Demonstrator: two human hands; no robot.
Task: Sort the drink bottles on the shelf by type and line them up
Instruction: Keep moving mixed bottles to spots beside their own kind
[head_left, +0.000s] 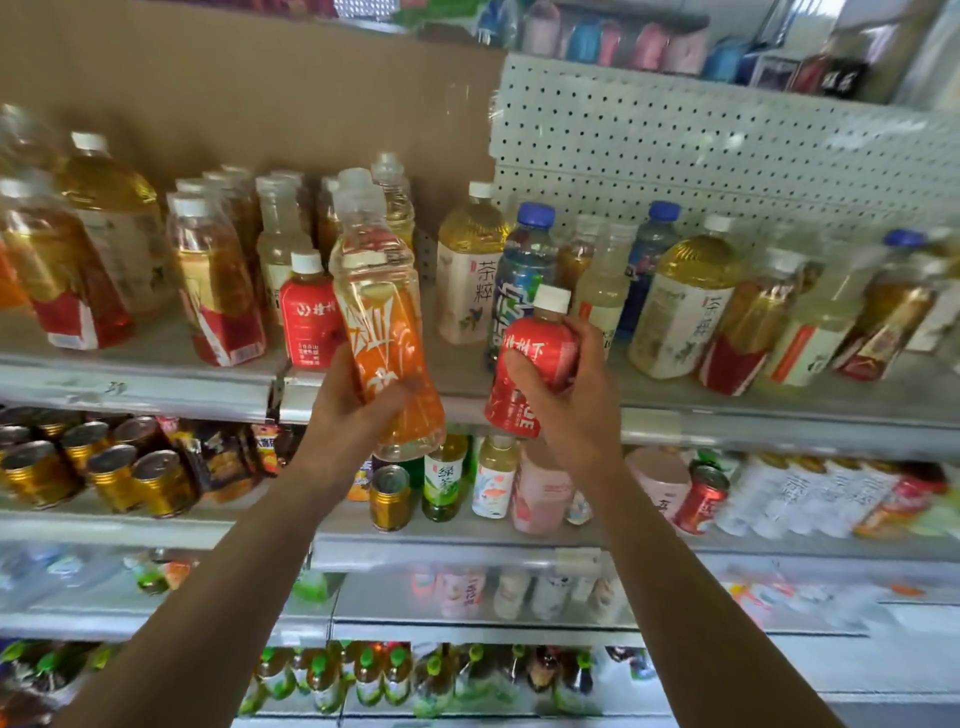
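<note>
At the left of the frame we see amber tea bottles with red labels (218, 291) standing in rows on the upper drink shelf (145, 387), with gold-lidded cans (109, 473) on the shelf below. Just left of centre, a small red bottle with a white cap (310, 317) stands near the shelf's front edge. Beside it, our left hand (350, 410) wraps its fingers round the lower part of a tall clear bottle with an orange label (382, 317), held nearly upright in front of the shelf edge. Behind, between the two hands, stands a yellow tea bottle with a cream label (470, 275). Right of centre, our right hand (576, 400) grips a second small red bottle (537, 364), slightly tilted, thumb and fingers curled round its body, in front of a blue-capped bottle (524, 260). At the right, mixed tea bottles (685, 306) stand unsorted before a perforated back panel (727, 145).
</note>
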